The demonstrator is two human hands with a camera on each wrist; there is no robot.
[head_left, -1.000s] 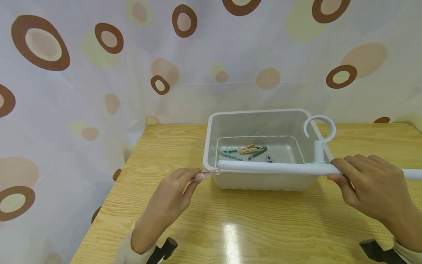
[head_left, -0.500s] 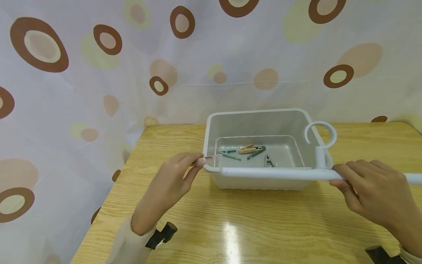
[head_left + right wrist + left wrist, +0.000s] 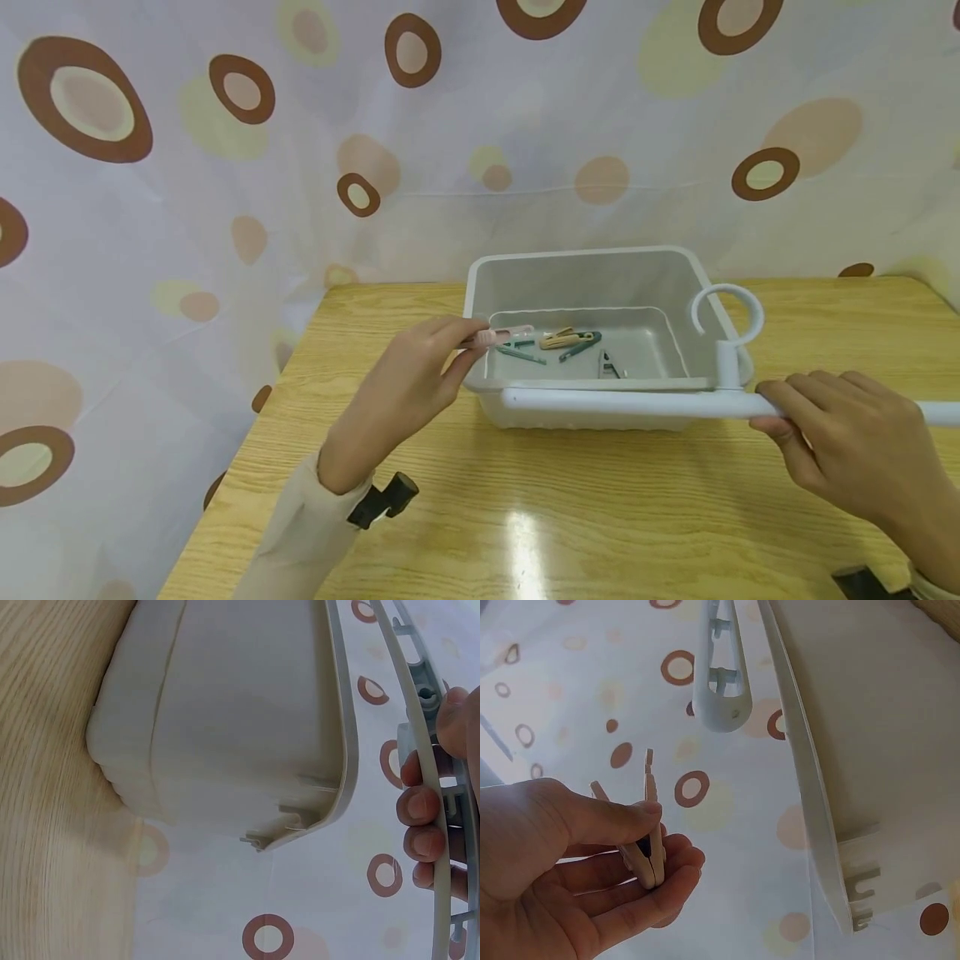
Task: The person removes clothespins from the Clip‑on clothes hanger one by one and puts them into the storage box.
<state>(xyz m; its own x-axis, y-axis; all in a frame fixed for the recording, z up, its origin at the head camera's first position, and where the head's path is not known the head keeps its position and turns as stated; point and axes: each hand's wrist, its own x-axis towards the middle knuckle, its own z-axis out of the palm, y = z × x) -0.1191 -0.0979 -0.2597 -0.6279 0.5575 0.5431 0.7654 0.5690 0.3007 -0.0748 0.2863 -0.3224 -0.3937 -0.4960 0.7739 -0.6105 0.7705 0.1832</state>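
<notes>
Over the left side of the bin, my left hand (image 3: 408, 379) pinches a pale pink clothespin (image 3: 510, 335) between thumb and fingers. The left wrist view shows that clothespin (image 3: 655, 859) pointing up, its two legs apart at the top. My right hand (image 3: 847, 442) grips a white clothes hanger (image 3: 615, 402) by its straight bar, the round hook standing up. In the right wrist view, fingers (image 3: 420, 806) curl round the hanger's ribbed, hollow underside (image 3: 442, 900). The hanger's free end lies level with the bin's front rim; contact cannot be told.
A pale grey plastic bin (image 3: 581, 257) stands on the wooden table (image 3: 450, 517). Inside lie a tan clothespin (image 3: 567, 339) and dark green ones (image 3: 521, 355), plus a grey one (image 3: 607, 365). A patterned curtain (image 3: 465, 125) hangs behind the table.
My left hand has carried the pink clothespin up and to the right, from the bin's front left corner to over its inside. The hanger has dropped slightly with my right hand.
</notes>
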